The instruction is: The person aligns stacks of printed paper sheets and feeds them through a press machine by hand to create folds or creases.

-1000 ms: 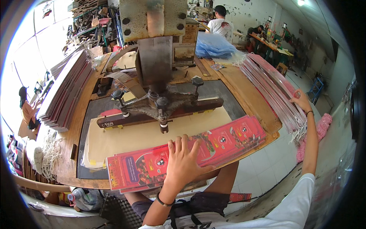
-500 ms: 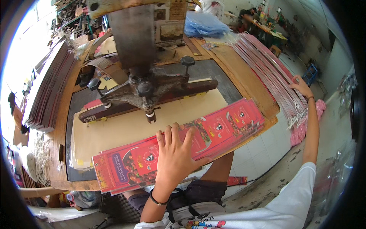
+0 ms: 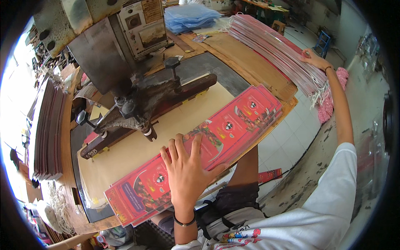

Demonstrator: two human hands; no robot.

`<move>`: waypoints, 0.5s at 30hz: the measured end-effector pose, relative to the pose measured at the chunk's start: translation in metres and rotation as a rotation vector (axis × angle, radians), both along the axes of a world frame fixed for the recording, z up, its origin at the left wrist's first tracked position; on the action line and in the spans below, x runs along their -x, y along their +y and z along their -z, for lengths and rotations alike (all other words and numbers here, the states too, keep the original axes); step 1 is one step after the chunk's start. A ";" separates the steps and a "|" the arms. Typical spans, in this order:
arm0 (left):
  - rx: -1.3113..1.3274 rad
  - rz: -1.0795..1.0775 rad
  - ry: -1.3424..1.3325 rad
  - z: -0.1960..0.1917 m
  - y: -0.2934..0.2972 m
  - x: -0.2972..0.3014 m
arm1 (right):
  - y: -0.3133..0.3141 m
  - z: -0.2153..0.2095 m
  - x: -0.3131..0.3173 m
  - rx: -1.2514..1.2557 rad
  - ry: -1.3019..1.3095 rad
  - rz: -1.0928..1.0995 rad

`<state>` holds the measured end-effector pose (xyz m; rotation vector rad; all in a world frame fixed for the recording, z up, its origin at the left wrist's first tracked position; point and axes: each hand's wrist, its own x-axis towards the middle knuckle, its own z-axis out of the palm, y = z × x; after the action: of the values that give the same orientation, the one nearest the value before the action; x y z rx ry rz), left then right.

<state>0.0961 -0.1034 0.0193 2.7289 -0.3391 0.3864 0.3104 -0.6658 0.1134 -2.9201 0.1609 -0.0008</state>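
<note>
Left hand [image 3: 186,175] pressed flat, fingers spread, on red printed sheets [image 3: 200,152] lying in front of press head [image 3: 141,104], not yet under it; right hand [image 3: 313,59] stretched far right of press, resting open on side stack [image 3: 279,50], nothing lifted.

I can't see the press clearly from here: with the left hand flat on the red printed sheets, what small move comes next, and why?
Probably slide the red printed sheets under the press bar: the left hand lies flat on them at the table's front edge, and the right hand rests on the side stack.
</note>
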 end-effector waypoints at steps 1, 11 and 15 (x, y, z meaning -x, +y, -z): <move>-0.001 0.009 -0.004 0.001 0.000 0.000 | -0.001 -0.007 0.001 0.011 0.019 -0.011; 0.009 0.004 -0.014 0.004 0.001 0.002 | 0.007 -0.030 0.056 0.144 0.030 0.238; 0.059 0.031 0.029 0.003 0.002 0.000 | -0.008 -0.003 0.067 0.103 0.031 0.163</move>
<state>0.0957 -0.1010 0.0161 2.6659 -0.3558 0.3426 0.2436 -0.6742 0.1161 -3.0008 0.4157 0.0100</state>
